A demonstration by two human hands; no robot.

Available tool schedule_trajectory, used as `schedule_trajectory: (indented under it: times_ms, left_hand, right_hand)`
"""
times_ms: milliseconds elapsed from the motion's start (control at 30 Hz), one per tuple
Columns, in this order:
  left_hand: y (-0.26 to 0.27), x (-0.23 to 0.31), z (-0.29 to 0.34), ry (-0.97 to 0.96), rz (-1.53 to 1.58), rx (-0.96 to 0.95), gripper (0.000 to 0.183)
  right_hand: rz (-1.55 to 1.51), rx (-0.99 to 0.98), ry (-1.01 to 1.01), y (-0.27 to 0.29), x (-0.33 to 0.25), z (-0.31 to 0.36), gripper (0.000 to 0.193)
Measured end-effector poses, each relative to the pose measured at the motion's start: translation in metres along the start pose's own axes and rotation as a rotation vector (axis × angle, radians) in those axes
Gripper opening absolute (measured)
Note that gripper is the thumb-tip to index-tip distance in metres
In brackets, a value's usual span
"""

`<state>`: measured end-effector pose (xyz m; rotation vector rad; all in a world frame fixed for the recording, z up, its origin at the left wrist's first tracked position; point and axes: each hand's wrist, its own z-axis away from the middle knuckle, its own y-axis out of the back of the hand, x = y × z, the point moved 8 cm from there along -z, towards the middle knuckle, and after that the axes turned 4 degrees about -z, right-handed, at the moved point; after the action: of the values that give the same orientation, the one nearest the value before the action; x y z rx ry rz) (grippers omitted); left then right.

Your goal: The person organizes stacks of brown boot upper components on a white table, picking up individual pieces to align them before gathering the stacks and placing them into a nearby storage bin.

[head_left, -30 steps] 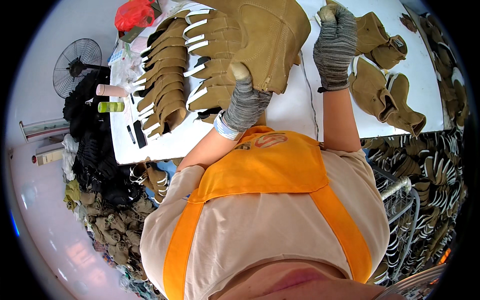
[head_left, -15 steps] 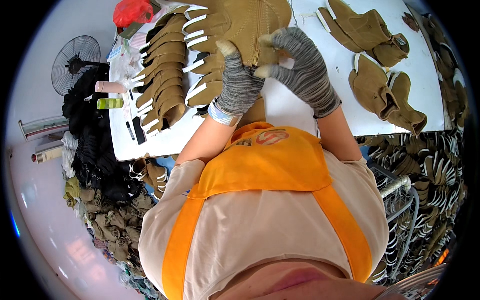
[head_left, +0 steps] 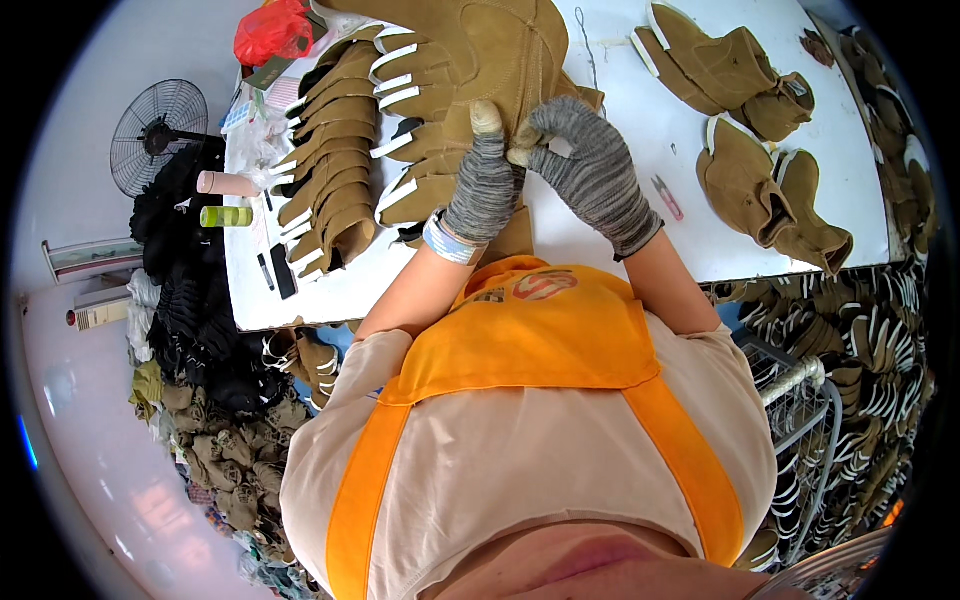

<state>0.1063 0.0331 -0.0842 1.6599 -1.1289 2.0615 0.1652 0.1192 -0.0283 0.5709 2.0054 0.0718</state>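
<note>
A brown suede boot upper [head_left: 505, 50] lies across the middle of the white table, its near edge between my two hands. My left hand [head_left: 478, 190], in a grey knit glove with pale fingertips, grips that edge with the thumb on top and its fingers hidden beneath. My right hand [head_left: 590, 165], gloved the same way, pinches the edge beside the left thumb. Under and left of the upper lies a row of brown boot uppers [head_left: 415, 185] with white edges. Right of my right hand lie small pink-handled thread snips [head_left: 667, 198].
Another row of brown uppers [head_left: 335, 165] stands further left. Finished-looking pairs of brown boots [head_left: 715, 65] lie on the right of the table [head_left: 640, 95]. A pink cylinder [head_left: 228, 184], a green one [head_left: 226, 217], a black phone-like slab [head_left: 284, 272] and a red bag [head_left: 273, 32] line the left side.
The boot upper has been turned, so its zipper no longer shows. My right hand has moved down and left to the near edge, uncovering the pink snips.
</note>
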Motion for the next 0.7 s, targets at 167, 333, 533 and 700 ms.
schedule_trajectory:
  times_ms: [167,333,533,700]
  left_hand:
    - [-0.008,0.003,0.004,-0.029,0.115,-0.028,0.092]
    - [-0.016,0.009,0.007,-0.087,0.22,-0.014,0.08]
    - [0.007,-0.019,0.026,-0.019,0.174,0.112,0.073]
    - [0.048,-0.032,0.039,-0.139,-0.839,-0.044,0.065]
  right_hand:
    - [0.151,0.152,0.274,0.006,-0.025,0.0,0.015]
    - [0.352,0.273,0.391,0.014,-0.021,-0.009,0.012]
    - [0.276,0.387,0.373,0.031,0.01,-0.047,0.014]
    - [0.225,0.337,0.185,-0.001,0.055,-0.063,0.019]
